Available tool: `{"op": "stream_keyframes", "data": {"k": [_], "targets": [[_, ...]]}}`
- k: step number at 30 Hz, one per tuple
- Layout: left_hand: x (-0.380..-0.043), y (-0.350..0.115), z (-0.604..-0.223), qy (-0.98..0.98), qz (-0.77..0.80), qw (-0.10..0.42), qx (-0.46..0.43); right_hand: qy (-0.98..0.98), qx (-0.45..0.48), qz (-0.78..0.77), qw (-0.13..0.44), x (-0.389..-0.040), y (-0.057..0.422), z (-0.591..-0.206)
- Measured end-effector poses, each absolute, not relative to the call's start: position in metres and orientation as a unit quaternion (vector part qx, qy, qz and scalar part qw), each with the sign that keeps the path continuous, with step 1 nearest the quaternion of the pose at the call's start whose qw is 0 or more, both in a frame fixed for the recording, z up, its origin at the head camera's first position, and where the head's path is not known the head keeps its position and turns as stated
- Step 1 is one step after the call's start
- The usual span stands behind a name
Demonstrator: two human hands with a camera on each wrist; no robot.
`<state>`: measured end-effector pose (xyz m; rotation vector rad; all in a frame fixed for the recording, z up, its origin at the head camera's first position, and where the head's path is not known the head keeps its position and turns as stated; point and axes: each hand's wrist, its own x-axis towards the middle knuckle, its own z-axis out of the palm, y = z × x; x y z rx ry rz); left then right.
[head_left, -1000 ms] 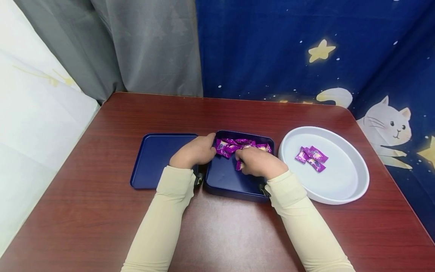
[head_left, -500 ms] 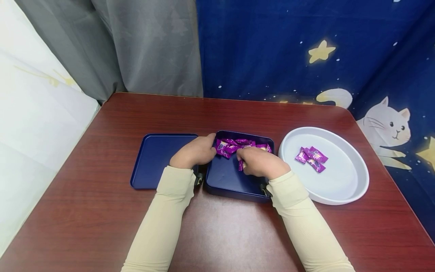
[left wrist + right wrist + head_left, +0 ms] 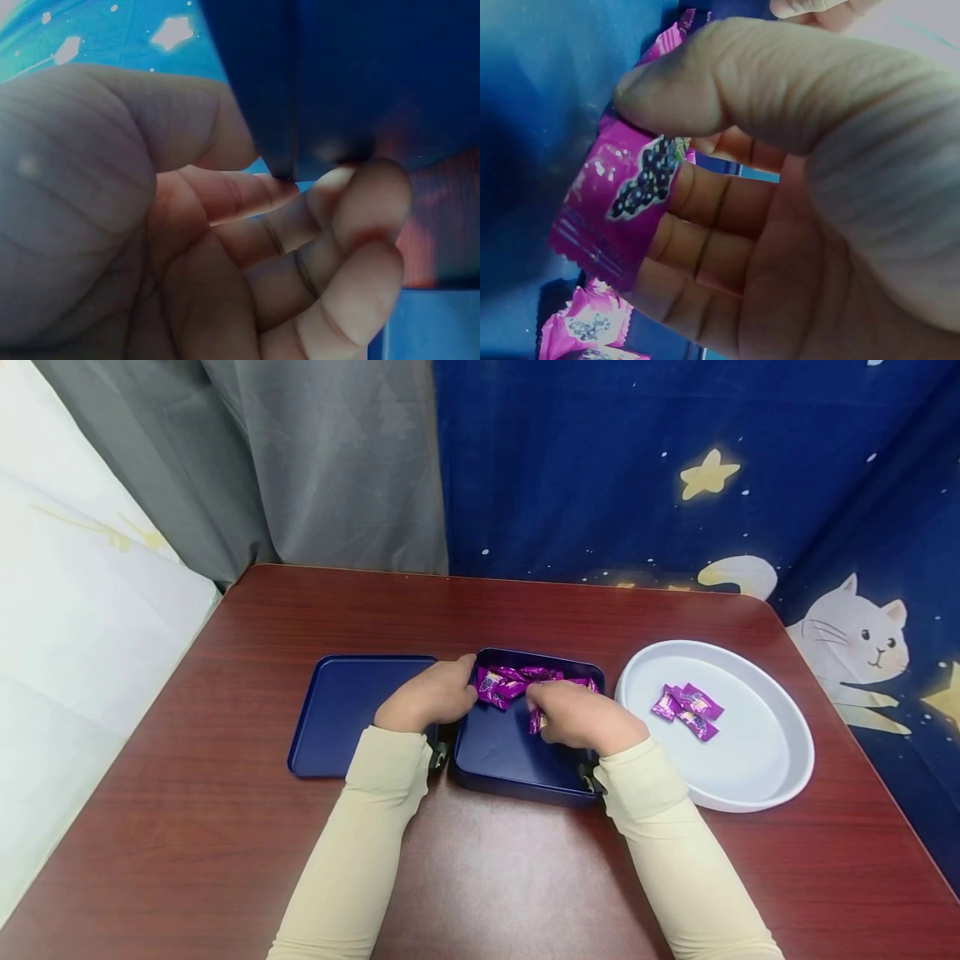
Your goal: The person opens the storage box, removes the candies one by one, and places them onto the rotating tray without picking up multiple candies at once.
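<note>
My right hand (image 3: 583,717) is inside the navy rectangular box (image 3: 506,764) and pinches a purple-wrapped candy (image 3: 619,191) between thumb and fingers. A cluster of dark berries is printed on its wrapper. Behind that hand, several similar candies (image 3: 502,683) lie along the box's far side. At the left wall of the box is my left hand (image 3: 427,696). The left wrist view has its thumb against the box's side and its curled fingers (image 3: 371,202) at the bottom corner, gripping it.
A flat navy lid (image 3: 352,710) lies left of the box, partly beneath the left forearm and hand. On the right stands a round white tray (image 3: 750,768) with 3 purple candies (image 3: 688,708) in it. Curtains hang beyond the wooden table's (image 3: 225,827) far edge.
My right hand has shifted slightly to the right with the candy between its fingers. The left hand stays in place on the box.
</note>
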<state>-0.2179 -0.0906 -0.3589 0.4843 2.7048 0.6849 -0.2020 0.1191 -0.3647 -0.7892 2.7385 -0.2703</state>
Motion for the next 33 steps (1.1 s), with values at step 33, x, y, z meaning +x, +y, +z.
{"op": "stream_keyframes", "data": {"k": [33], "targets": [[-0.218, -0.091, -0.359, 0.942, 0.239, 0.160, 0.170, 0.957, -0.262, -0.095, 0.083, -0.191, 0.134, -0.336]]}}
